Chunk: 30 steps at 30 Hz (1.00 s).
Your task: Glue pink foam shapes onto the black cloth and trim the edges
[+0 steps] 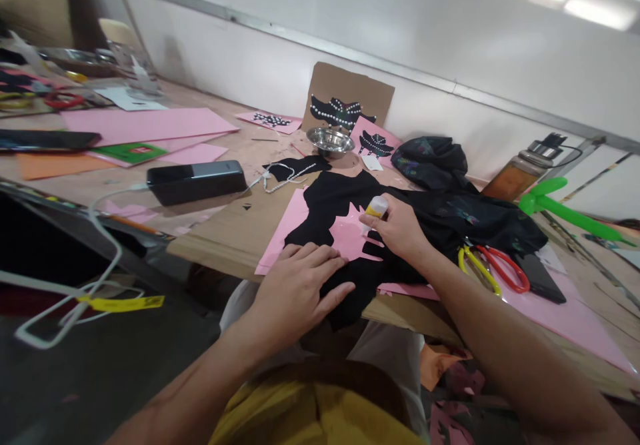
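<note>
In the head view my right hand (401,228) grips a small white glue bottle (376,206) with a yellow label, tipped nozzle-down over a pink paper cutout (347,235) with jagged, pointed edges. Glossy spots show near the cutout's upper edge. Under the cutout lies black fabric (324,195), with pink paper (277,248) showing beneath its left side. My left hand (303,282) rests flat on the fabric, fingers stretched out, fingertips at the cutout's lower left edge. It holds nothing.
Cardboard (215,232) lies under the work. Behind stand a steel bowl (330,140) and a pearl-trimmed black piece (340,113). A black power bank (197,182) with cable is left; red scissors (505,268), yellow-handled scissors (477,270) and a bottle (520,165) are right.
</note>
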{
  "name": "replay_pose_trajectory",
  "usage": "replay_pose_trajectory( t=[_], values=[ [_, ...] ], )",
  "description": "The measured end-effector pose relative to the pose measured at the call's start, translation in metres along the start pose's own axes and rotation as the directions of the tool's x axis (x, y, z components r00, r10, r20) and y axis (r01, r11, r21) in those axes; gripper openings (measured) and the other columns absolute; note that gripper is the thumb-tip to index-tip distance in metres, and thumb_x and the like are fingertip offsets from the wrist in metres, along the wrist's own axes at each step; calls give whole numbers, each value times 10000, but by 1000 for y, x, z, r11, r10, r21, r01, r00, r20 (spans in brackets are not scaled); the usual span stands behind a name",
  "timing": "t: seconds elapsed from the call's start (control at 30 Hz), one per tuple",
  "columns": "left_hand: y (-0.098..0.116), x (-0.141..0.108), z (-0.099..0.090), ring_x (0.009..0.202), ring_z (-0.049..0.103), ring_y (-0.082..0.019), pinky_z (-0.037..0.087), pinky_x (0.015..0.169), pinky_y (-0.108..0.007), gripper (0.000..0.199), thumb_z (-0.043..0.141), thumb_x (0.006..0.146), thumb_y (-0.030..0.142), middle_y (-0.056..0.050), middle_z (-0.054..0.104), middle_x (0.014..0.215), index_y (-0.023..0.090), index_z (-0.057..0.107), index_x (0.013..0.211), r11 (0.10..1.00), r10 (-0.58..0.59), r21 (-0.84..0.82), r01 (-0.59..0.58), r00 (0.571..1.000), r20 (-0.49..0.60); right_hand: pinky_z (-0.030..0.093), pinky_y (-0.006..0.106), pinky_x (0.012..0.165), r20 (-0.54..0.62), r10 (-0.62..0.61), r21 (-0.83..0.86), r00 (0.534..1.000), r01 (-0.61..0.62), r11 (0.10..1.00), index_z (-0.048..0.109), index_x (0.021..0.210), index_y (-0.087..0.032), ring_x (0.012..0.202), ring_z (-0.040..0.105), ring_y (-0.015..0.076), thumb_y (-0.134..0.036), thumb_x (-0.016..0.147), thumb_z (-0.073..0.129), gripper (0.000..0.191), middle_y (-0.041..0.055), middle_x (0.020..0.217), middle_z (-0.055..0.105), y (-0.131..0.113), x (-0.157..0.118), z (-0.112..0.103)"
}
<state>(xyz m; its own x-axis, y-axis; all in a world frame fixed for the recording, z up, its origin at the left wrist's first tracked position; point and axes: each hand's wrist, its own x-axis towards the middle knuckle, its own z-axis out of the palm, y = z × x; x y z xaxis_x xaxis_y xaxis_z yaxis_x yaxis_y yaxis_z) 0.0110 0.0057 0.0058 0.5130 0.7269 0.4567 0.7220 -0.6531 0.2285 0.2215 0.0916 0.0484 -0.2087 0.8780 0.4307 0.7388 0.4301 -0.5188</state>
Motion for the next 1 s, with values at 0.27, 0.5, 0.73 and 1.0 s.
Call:
replay_pose_trajectory(
  t=[0.27, 0.5, 0.73, 1.0],
  values=[
    [-1, 0, 0, 960, 592, -245, 392, 803, -425, 353, 467, 967, 460, -52, 698, 1127, 231, 663, 1150, 1000, 1, 2, -1, 1000, 5, 318, 294, 606, -18, 26, -27, 1000, -27, 999, 445, 683, -224, 626, 432, 150, -386, 782, 668, 294, -28, 666, 494, 2, 2, -1],
    [0, 0, 0, 959, 590, -243, 389, 795, -421, 354, 464, 969, 461, -42, 698, 1115, 232, 663, 1151, 1000, -2, 4, 2, 1000, 8, 310, 294, 599, -74, 38, -30, 997, -40, 999, 425, 679, -229, 608, 413, 147, -401, 767, 679, 319, -37, 643, 470, 6, 8, 4],
    [0, 1, -1, 948, 592, -240, 395, 794, -420, 372, 450, 972, 467, -51, 701, 1115, 222, 672, 1140, 1000, 5, 13, -5, 1000, -7, 324, 284, 587, -29, 34, 75, 999, -32, 997, 469, 693, -218, 601, 442, 142, -399, 763, 676, 284, -33, 651, 508, 1, 5, 12],
    [0, 0, 1, 955, 593, -240, 394, 795, -421, 368, 453, 971, 469, -43, 700, 1114, 228, 668, 1148, 1000, 4, 11, -4, 1000, -1, 298, 283, 583, -82, 42, -18, 996, -43, 999, 413, 668, -227, 588, 404, 136, -362, 756, 688, 319, -43, 621, 459, 1, 9, 8]
  ],
)
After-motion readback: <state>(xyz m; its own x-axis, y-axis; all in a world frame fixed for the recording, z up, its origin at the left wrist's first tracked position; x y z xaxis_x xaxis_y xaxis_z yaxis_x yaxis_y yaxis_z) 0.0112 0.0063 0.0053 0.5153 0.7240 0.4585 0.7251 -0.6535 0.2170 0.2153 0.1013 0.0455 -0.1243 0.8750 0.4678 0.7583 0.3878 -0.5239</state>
